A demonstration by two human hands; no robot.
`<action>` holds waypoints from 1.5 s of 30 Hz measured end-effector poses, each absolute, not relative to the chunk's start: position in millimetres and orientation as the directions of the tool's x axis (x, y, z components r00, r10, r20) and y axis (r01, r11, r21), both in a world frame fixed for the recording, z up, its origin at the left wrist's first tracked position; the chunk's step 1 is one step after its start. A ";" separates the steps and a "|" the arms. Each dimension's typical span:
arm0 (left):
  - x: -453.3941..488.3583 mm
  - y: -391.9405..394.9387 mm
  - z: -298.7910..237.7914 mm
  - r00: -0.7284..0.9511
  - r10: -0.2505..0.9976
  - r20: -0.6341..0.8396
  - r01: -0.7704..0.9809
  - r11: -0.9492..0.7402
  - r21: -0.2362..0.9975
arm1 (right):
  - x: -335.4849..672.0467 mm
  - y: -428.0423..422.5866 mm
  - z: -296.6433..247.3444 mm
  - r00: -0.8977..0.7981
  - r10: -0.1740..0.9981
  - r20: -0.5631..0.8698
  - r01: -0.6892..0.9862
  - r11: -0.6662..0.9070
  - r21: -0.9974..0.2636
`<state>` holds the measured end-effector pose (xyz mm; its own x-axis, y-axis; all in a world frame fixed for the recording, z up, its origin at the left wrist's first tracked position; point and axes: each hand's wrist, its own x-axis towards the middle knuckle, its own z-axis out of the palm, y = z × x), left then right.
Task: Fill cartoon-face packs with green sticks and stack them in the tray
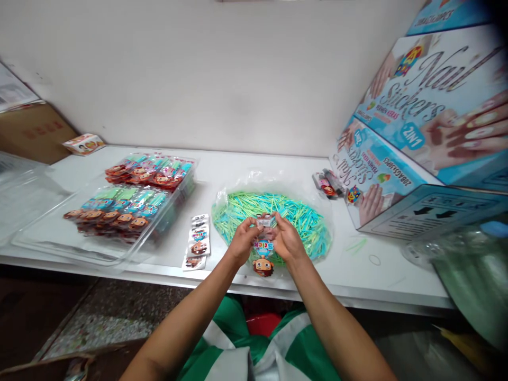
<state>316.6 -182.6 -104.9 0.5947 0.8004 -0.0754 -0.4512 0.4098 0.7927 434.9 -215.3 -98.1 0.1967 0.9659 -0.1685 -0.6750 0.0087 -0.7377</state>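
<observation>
Left hand (243,242) and right hand (289,242) both pinch the top of a cartoon-printed packet (263,263)! Beneath them, a clear bag (270,182) holds green and blue sticks (305,218).

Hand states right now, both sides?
Left hand: closed, fingers pinching the printed packet near its top.
Right hand: closed, fingers on the same packet's opposite side.
</observation>
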 end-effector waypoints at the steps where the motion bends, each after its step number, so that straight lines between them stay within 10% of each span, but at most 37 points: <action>1: 315.8 -183.4 -103.9 0.607 0.791 -0.075 -0.452 0.422 0.786 | 433.6 -216.9 -98.9 0.209 0.964 -0.162 -0.719 0.039 -0.694; 7: 311.1 -190.3 -96.9 0.629 0.774 -0.080 -0.425 0.428 0.797 | 429.1 -224.3 -94.4 0.228 0.965 -0.127 -0.686 0.066 -0.724; 12: 302.9 -192.3 -98.8 0.584 0.806 -0.095 -0.315 0.333 0.889 | 445.0 -243.0 -87.7 0.435 0.897 0.075 -0.040 0.103 -0.994; 19: 302.3 -207.2 -97.6 0.576 0.815 -0.056 -0.209 0.213 0.955 | 441.3 -271.6 -81.0 0.211 0.957 0.199 0.656 0.013 -0.755; 33: 300.2 -225.6 -93.7 0.480 0.866 -0.139 -0.107 0.215 0.971 | 449.3 -306.3 -65.4 0.063 0.975 0.212 0.789 0.081 -0.609; 45: 285.5 -224.7 -87.1 0.583 0.734 0.349 0.201 -0.546 0.813 | 461.0 -309.0 -39.6 -0.192 0.981 0.016 0.935 0.188 -0.299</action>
<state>285.5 -224.7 -87.1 0.5826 0.7339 0.3492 0.2007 -0.5463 0.8132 461.0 -309.0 -39.6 -0.1920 0.9813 0.0157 0.9355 0.1878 -0.2993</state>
